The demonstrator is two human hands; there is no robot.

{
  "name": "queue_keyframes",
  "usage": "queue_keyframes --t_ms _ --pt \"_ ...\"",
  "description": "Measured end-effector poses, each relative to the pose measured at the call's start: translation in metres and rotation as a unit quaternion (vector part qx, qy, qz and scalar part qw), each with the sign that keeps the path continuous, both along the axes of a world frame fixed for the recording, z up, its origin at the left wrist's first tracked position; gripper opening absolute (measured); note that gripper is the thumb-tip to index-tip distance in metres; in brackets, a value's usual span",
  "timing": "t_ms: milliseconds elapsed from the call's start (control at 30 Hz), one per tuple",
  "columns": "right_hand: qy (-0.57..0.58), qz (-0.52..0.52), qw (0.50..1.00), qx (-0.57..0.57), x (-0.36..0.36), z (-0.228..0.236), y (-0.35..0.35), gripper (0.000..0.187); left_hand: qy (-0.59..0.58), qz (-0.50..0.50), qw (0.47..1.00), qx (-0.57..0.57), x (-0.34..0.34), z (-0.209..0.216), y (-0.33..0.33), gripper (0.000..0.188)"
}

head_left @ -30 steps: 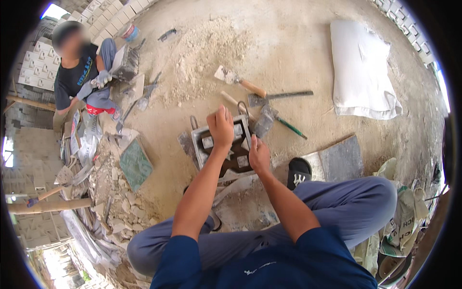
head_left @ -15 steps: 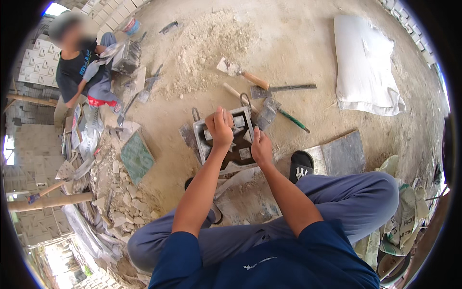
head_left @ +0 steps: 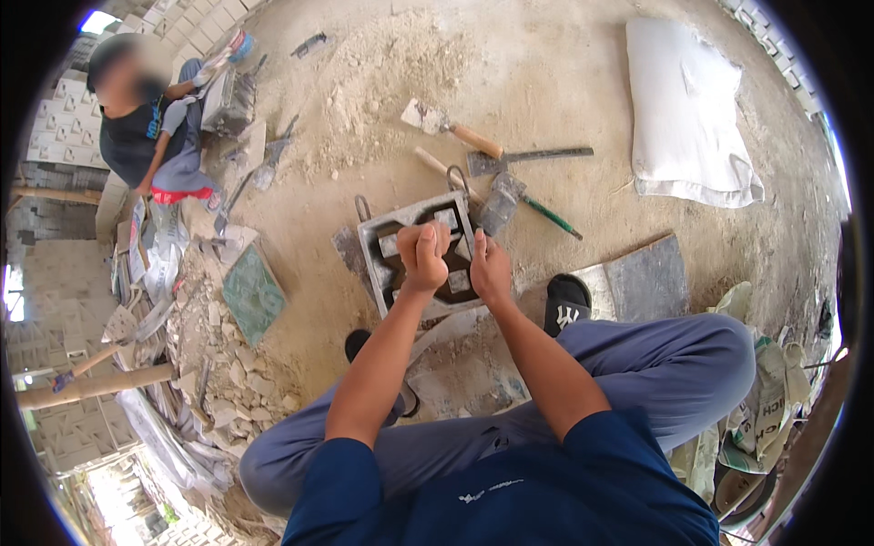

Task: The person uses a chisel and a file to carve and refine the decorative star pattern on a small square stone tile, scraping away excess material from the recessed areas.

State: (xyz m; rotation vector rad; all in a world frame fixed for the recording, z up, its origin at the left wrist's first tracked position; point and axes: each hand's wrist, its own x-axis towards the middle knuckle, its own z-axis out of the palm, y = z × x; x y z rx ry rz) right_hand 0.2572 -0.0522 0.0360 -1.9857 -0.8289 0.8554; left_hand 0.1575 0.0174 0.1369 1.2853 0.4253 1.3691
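Note:
A grey metal block mould (head_left: 373,247) with a dark, shaped cavity and pale blocky cores sits on the ground in front of me. My left hand (head_left: 423,257) is closed in a fist over its cavity. Whatever that fist holds, if anything, is hidden. At the mould's right wall, my right hand (head_left: 490,268) has its fingers closed on the rim, thumb up. Wire loops stand at the mould's far corners. Just beyond its right side lies a hammer with a heavy grey head (head_left: 502,205) and a green handle.
A trowel (head_left: 423,116) and a flat-bladed tool (head_left: 546,155) lie beyond the mould. A white sack (head_left: 683,114) rests at far right, a dark board (head_left: 648,278) nearer. Rubble (head_left: 238,364) and a green tile (head_left: 253,293) are left. A gloved co-worker (head_left: 150,127) sits far left.
My left hand has shifted slightly nearer and to the right over the cavity. My right hand stays at the rim. The co-worker's gloved hand has reached out toward a small bucket.

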Motion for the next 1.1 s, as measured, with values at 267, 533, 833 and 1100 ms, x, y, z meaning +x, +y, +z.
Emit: queue_keyframes --t_ms 267,533,833,1100 --pt "0.002 -0.003 1.0 -0.021 -0.005 0.007 0.002 0.063 -0.027 -0.031 0.999 0.013 -0.015 -0.001 0.005 0.05" --pt "-0.002 -0.006 1.0 -0.016 -0.006 0.006 0.0 0.061 -0.007 -0.046 0.999 0.013 -0.013 -0.006 0.012 0.052" --pt "-0.008 -0.011 1.0 -0.015 -0.005 0.001 -0.002 0.062 0.027 -0.017 0.999 -0.021 -0.01 0.006 0.013 0.052" --pt "-0.003 -0.012 1.0 0.004 -0.005 0.002 0.001 0.059 0.028 -0.011 0.998 -0.053 -0.015 0.005 0.021 0.05"
